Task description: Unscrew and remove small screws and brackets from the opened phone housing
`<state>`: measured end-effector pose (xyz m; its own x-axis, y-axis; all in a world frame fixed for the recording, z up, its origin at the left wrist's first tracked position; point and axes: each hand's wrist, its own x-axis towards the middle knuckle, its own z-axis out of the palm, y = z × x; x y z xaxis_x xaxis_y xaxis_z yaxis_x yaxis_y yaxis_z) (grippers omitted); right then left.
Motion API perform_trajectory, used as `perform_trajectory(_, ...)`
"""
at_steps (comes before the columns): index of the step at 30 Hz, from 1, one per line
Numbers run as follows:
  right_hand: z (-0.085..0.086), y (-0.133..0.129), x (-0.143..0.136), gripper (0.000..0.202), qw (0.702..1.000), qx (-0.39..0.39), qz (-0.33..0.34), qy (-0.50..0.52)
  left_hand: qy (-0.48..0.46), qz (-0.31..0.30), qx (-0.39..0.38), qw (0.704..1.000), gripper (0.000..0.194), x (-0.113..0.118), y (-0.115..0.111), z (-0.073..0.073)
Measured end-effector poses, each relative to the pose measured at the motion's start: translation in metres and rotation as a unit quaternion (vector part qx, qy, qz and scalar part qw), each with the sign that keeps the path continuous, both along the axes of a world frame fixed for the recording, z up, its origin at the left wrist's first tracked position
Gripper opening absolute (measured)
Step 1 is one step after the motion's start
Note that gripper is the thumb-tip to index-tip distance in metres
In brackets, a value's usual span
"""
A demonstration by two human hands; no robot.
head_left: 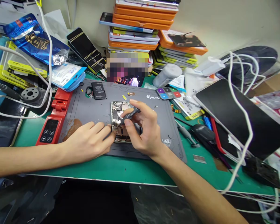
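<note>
An opened phone (118, 116) lies on the grey work mat (93, 113) with its inner boards and metal plates showing. My left hand (91, 139) rests on the mat, fingers curled and closed against the phone's lower left edge. Between the thumb and fingers of my right hand (146, 129) is a small dark screwdriver (131, 114), held at a slant with its lower end over the phone's interior. That tip is too small to make out. A removed black battery (98, 90) lies behind the phone, on the mat.
At left stands a red device with buttons (50, 127). Another screwdriver (186, 134) lies right of the mat near a tablet-like black panel (245, 115). A white cable (244, 149) loops along the right. Orange cases (143, 15) are stacked behind a lit phone screen (130, 79).
</note>
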<state>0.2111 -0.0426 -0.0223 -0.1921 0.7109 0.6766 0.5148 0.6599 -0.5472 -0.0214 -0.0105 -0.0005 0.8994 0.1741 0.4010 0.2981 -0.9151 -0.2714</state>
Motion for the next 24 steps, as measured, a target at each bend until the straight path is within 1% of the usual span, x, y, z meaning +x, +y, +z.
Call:
perform_trajectory(6,0.0002,-0.0010,0.0000,0.068,1.000,-0.009,-0.001,0.010,0.001,0.000,-0.001,1.000,0.021,-0.0004,0.0003,0.0001)
perform_trajectory(14,0.0023,0.0004,0.0006,0.067,1.000,-0.008,0.005,-0.003,0.000,0.003,-0.002,1.000,0.022,0.0001,-0.0004,-0.0005)
perform_trajectory(20,0.0002,0.0020,0.0009,0.065,0.999,0.023,-0.025,-0.015,-0.011,0.000,-0.003,1.000,0.022,0.0002,-0.0005,-0.0007)
perform_trajectory(24,0.0044,0.0038,0.0013,0.066,0.997,0.048,-0.038,-0.036,-0.008,0.004,-0.005,1.000,0.023,0.0002,-0.0001,0.0000)
